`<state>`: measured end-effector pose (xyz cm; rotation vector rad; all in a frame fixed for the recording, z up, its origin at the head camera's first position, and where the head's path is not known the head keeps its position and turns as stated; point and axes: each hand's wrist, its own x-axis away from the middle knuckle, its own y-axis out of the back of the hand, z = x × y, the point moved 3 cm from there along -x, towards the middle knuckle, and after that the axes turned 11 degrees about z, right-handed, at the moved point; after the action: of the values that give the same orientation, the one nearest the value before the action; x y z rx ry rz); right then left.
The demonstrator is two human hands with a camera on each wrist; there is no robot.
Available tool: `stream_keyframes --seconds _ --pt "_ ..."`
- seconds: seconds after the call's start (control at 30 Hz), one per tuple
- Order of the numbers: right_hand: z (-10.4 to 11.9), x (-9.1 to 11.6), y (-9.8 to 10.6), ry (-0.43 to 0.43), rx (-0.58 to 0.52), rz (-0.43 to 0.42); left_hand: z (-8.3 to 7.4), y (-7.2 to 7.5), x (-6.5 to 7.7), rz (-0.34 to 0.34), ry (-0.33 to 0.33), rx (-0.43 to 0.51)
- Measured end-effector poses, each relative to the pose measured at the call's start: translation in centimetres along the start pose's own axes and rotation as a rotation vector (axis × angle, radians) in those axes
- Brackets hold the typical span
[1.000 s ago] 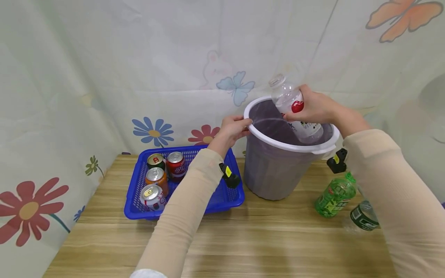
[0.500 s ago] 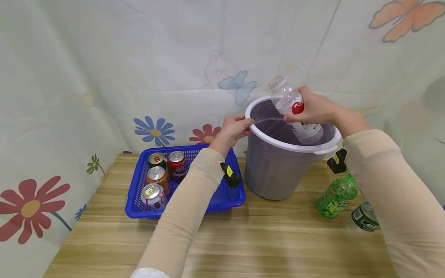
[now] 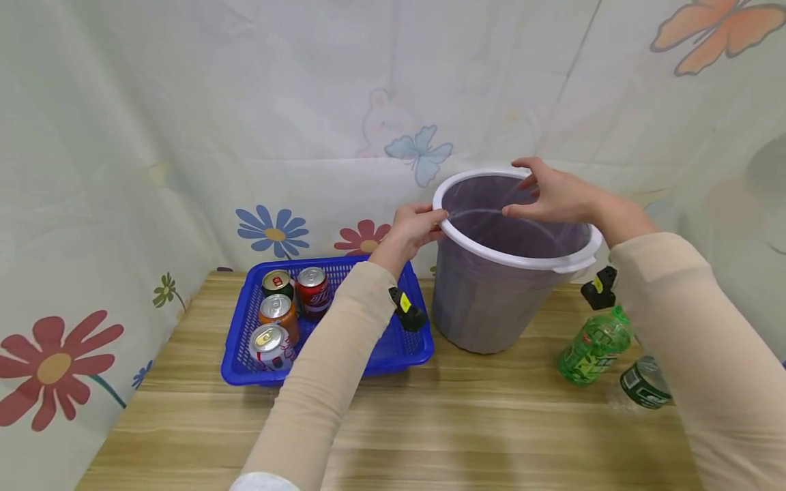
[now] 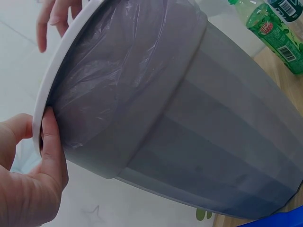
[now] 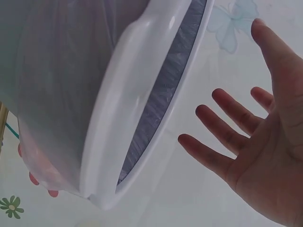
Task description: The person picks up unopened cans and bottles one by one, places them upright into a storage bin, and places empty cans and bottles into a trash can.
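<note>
A grey trash can (image 3: 485, 307) with a white rim (image 3: 522, 261) and a thin plastic liner (image 4: 118, 71) stands on the table. My left hand (image 3: 414, 228) pinches the rim at its left side, thumb on one face and fingers on the other in the left wrist view. Over the mouth of the can is my right hand (image 3: 555, 194), its fingers spread and holding nothing. The right wrist view shows the same right hand (image 5: 265, 151) apart from the rim. The bottom of the can is hidden from the head view.
Left of the can sits a blue basket (image 3: 383, 372) with several drink cans, among them an orange can (image 3: 279, 314) and a red can (image 3: 313, 293). To the right lie a green bottle (image 3: 592, 348) and a clear bottle (image 3: 645, 383), partly behind the right sleeve.
My right hand has let go of the clear bottle with the cherry label, which is out of sight now, and its fingers have spread. The left hand has stayed on the rim.
</note>
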<state>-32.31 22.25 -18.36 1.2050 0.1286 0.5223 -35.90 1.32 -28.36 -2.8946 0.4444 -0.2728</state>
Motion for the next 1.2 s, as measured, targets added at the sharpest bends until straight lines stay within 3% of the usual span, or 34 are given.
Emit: stream_keyframes --seconds 0.23,0.53,1.0,1.2 --pt "0.1 0.6 0.1 -0.014 0.041 0.015 0.1 0.0 0.1 0.006 -0.001 0.005" --pt "0.1 1.4 0.3 0.032 0.085 0.002 0.0 0.1 0.1 0.005 0.001 -0.003" --pt "0.2 3.5 1.1 0.131 0.100 -0.171 0.0 0.1 0.1 0.008 -0.002 0.003" --pt "-0.2 4.7 1.2 0.137 0.106 -0.246 0.0 0.0 0.0 0.008 -0.001 0.004"
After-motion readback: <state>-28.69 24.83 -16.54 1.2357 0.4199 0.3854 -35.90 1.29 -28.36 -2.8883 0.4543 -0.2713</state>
